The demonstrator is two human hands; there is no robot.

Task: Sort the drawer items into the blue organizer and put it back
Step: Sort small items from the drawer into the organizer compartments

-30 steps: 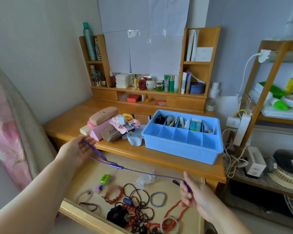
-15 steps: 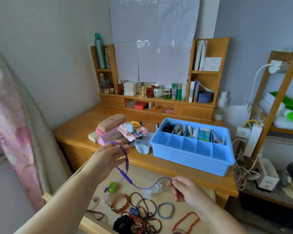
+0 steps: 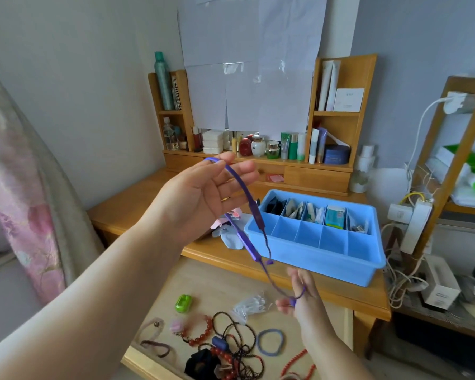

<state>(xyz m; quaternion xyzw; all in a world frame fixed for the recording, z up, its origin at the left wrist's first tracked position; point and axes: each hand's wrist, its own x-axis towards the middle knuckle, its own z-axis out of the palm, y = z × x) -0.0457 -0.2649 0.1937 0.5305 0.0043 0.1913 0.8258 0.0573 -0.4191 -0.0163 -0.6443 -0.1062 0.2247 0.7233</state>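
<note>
A long purple strap [image 3: 248, 197] runs between my two hands above the open drawer [image 3: 217, 281]. My left hand [image 3: 200, 193] is raised palm up with straight fingers, and the strap is draped over them. My right hand [image 3: 302, 292] is lower, over the drawer, and pinches the strap's other end. The blue organizer [image 3: 316, 266] stands on the desk to the right; its back row holds packets and a small box, its front row looks bare. In the drawer lie a green clip [image 3: 183, 303], red beads [image 3: 200, 337], dark cords [image 3: 239, 338], a blue hair tie [image 3: 270, 342] and a clear bag [image 3: 248, 307].
A wooden hutch [image 3: 258, 165] with bottles and jars lines the back of the desk [image 3: 126, 204]. Fabric pieces [image 3: 228, 231] lie left of the organizer. A wooden rack [image 3: 450, 160] with cables and a power strip stands at the right. A pink curtain [image 3: 25, 201] hangs left.
My left hand rose and opened with the strap looped over its fingers. My right hand moved under it, so the strap now hangs steeply instead of stretching sideways. The view tilted up.
</note>
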